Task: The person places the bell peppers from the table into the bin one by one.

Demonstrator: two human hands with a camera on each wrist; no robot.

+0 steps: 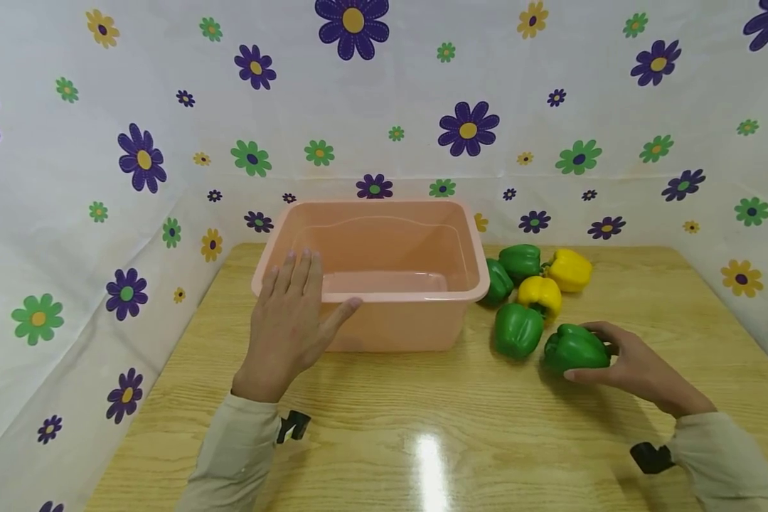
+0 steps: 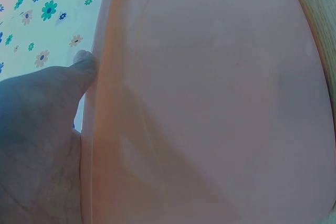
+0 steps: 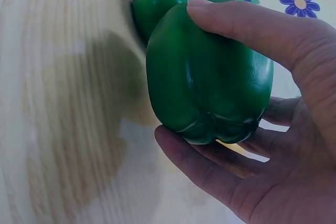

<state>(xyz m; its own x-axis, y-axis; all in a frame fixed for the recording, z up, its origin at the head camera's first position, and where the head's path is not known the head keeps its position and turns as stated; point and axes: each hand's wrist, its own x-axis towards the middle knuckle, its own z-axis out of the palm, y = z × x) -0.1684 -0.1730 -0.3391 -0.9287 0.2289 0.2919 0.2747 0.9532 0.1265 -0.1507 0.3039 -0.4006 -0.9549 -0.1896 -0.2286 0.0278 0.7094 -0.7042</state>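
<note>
My right hand (image 1: pixel 640 371) grips a green bell pepper (image 1: pixel 574 348) between thumb and fingers. In the right wrist view the thumb lies across the held pepper (image 3: pixel 210 72) and the fingers curl under its lobed end. My left hand (image 1: pixel 288 320) rests on the front left rim of a pink plastic basin (image 1: pixel 397 323). Its fingers are straight and reach over the rim, with the thumb spread to the side. The left wrist view shows the thumb (image 2: pixel 84 69) at the basin's rim. Inside, the basin's visible floor is bare.
Right of the basin lie several other peppers: a front green one (image 1: pixel 518 331), a yellow one (image 1: pixel 540 295), a back yellow one (image 1: pixel 571 270), and green ones (image 1: pixel 520 262) near the basin's side. A wooden table (image 1: pixel 371 427) bears everything, backed by a flowered cloth (image 1: pixel 384 92).
</note>
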